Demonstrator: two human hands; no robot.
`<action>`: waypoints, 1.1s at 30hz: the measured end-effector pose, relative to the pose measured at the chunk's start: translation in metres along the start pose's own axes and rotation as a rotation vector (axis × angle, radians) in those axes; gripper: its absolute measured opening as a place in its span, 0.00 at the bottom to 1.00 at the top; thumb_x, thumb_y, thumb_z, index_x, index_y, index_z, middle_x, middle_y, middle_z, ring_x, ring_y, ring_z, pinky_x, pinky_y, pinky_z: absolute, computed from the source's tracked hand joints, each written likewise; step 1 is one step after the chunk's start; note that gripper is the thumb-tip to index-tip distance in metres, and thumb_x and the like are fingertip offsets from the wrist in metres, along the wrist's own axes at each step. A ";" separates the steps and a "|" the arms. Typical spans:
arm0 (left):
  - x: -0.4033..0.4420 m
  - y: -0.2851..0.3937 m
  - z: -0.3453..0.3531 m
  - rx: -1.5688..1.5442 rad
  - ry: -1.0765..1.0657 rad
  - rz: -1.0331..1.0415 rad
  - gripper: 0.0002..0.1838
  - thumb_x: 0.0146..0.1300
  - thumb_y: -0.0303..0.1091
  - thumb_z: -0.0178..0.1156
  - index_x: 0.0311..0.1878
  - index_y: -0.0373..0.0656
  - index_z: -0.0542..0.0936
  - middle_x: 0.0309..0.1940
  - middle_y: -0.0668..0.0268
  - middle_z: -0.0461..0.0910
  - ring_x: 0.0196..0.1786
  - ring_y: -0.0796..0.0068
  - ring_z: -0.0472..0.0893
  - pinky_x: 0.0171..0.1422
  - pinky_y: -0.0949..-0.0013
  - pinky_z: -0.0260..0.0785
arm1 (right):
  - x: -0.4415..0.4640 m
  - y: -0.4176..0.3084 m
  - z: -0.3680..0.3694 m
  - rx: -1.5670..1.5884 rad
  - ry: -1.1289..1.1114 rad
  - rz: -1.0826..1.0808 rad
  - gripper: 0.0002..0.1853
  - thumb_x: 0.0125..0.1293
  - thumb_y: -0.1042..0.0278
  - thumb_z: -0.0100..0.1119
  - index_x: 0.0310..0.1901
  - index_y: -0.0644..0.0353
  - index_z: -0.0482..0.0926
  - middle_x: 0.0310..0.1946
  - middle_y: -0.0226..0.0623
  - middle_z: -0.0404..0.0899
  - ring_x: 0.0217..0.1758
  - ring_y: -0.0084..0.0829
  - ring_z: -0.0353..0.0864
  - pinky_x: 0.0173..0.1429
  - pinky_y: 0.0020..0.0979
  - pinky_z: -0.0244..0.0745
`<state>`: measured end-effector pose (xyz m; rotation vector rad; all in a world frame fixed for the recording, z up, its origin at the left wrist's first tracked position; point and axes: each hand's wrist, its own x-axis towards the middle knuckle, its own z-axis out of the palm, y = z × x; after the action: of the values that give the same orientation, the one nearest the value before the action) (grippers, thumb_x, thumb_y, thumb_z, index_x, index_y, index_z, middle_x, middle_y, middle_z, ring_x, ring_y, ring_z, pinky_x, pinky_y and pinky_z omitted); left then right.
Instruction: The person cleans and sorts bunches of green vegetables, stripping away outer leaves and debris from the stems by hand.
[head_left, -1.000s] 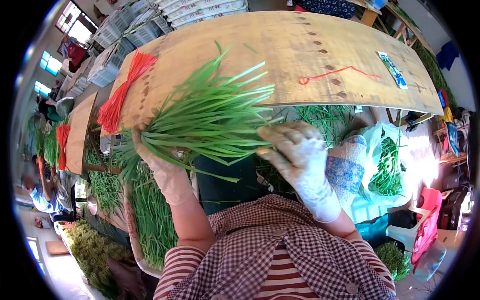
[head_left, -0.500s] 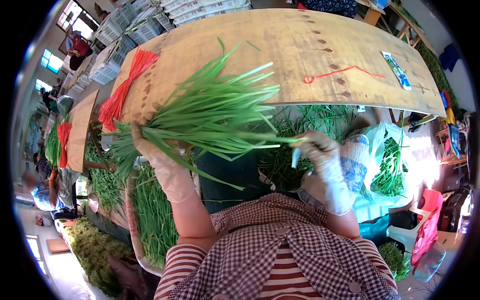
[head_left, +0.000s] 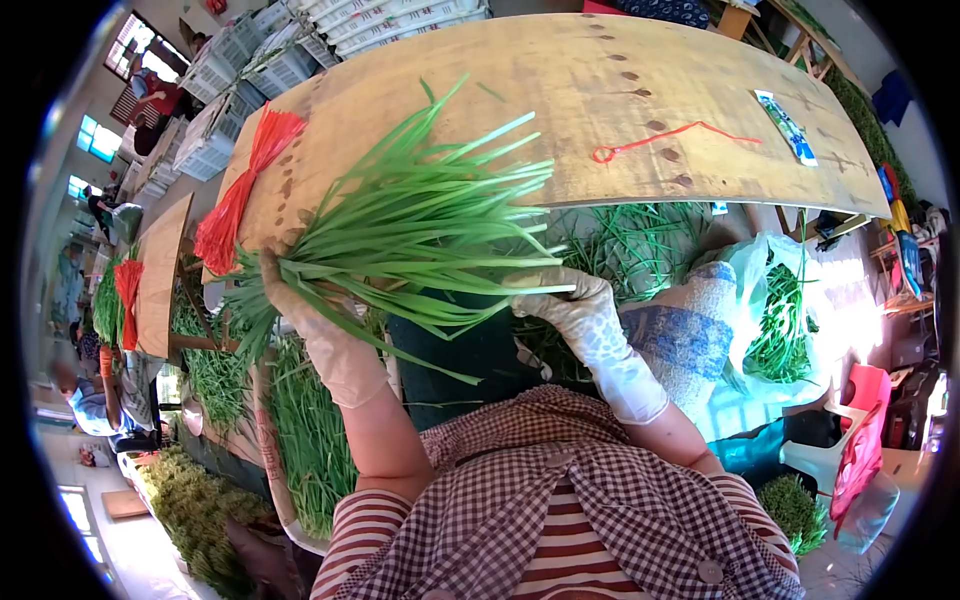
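Note:
A loose bunch of garlic chives [head_left: 420,215], green with pale cut ends fanned to the right, is held up at the near edge of the wooden table. My left hand [head_left: 290,275], in a thin whitish glove, is wrapped round its leafy end. At the bunch's lower right, my gloved right hand [head_left: 572,295] pinches the pale end of a stalk. Some of its fingertips are hidden behind the leaves. A bundle of red ties [head_left: 250,185] lies on the table left of the chives. One loose red tie [head_left: 680,140] rests farther right.
A blue-and-white packet [head_left: 786,128] lies on the wooden table [head_left: 480,60]. Below left stands a tub of long green leaves [head_left: 310,430]. Cut greens [head_left: 640,245] litter the floor under the table, and a plastic bag of greens [head_left: 782,330] sits at right. White crates [head_left: 390,25] are stacked behind.
My right hand has moved left, from the right of the bunch to its lower edge. The stalk stretched out to the right no longer shows there. My left hand keeps its hold.

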<state>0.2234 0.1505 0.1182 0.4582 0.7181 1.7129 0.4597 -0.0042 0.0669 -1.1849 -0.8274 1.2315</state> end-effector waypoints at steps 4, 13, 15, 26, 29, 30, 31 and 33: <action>-0.028 0.011 0.034 0.061 0.122 -0.045 0.15 0.71 0.45 0.47 0.41 0.44 0.75 0.39 0.61 0.81 0.49 0.62 0.80 0.54 0.54 0.76 | 0.004 0.017 -0.011 0.033 0.026 0.010 0.09 0.61 0.71 0.66 0.43 0.60 0.84 0.25 0.30 0.82 0.20 0.15 0.73 0.24 0.18 0.68; 0.015 -0.009 -0.007 -0.150 0.014 0.022 0.13 0.69 0.41 0.50 0.31 0.45 0.73 0.27 0.67 0.78 0.36 0.69 0.79 0.48 0.58 0.75 | 0.001 0.020 -0.011 0.301 0.038 0.141 0.17 0.61 0.75 0.64 0.53 0.59 0.80 0.27 0.34 0.82 0.15 0.19 0.73 0.15 0.21 0.67; 0.009 -0.009 -0.002 -0.168 0.013 0.024 0.13 0.69 0.41 0.50 0.31 0.45 0.73 0.27 0.67 0.78 0.35 0.69 0.79 0.48 0.58 0.75 | 0.001 0.022 -0.008 0.336 0.007 0.168 0.19 0.61 0.76 0.64 0.55 0.60 0.78 0.32 0.36 0.84 0.19 0.19 0.77 0.16 0.20 0.67; 0.009 -0.006 -0.007 -0.195 -0.003 -0.018 0.15 0.69 0.44 0.51 0.29 0.47 0.72 0.27 0.67 0.76 0.37 0.68 0.78 0.56 0.57 0.72 | -0.010 -0.013 0.001 0.059 -0.191 0.230 0.26 0.60 0.81 0.62 0.61 0.61 0.72 0.51 0.36 0.82 0.38 0.20 0.82 0.33 0.17 0.74; 0.006 -0.005 -0.003 -0.133 -0.009 0.014 0.15 0.69 0.45 0.48 0.31 0.47 0.72 0.29 0.67 0.77 0.39 0.69 0.77 0.56 0.56 0.72 | -0.018 -0.010 -0.010 -0.065 -0.306 0.131 0.27 0.58 0.85 0.59 0.61 0.63 0.71 0.55 0.38 0.79 0.40 0.24 0.82 0.47 0.25 0.79; 0.004 -0.002 -0.001 -0.140 -0.013 0.005 0.15 0.70 0.46 0.47 0.32 0.47 0.73 0.30 0.67 0.77 0.40 0.69 0.77 0.57 0.56 0.72 | -0.020 -0.009 -0.021 -0.104 -0.213 0.104 0.26 0.58 0.85 0.60 0.60 0.63 0.72 0.54 0.39 0.79 0.42 0.26 0.83 0.48 0.27 0.79; -0.002 0.002 0.007 -0.112 0.010 0.003 0.15 0.70 0.46 0.46 0.32 0.47 0.73 0.31 0.66 0.77 0.41 0.69 0.77 0.56 0.56 0.72 | -0.021 -0.007 -0.033 -0.144 -0.121 0.076 0.26 0.58 0.84 0.61 0.60 0.63 0.73 0.54 0.41 0.79 0.43 0.29 0.83 0.50 0.29 0.79; -0.023 0.011 0.032 -0.020 0.082 0.005 0.16 0.71 0.47 0.44 0.34 0.46 0.73 0.33 0.66 0.77 0.42 0.69 0.77 0.56 0.56 0.72 | -0.013 0.021 -0.079 -0.669 0.095 -0.128 0.24 0.56 0.78 0.66 0.56 0.62 0.76 0.52 0.44 0.79 0.46 0.35 0.83 0.53 0.31 0.79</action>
<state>0.2421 0.1337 0.1507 0.3774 0.7586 1.7499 0.5271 -0.0355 0.0300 -1.6728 -1.2745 0.7986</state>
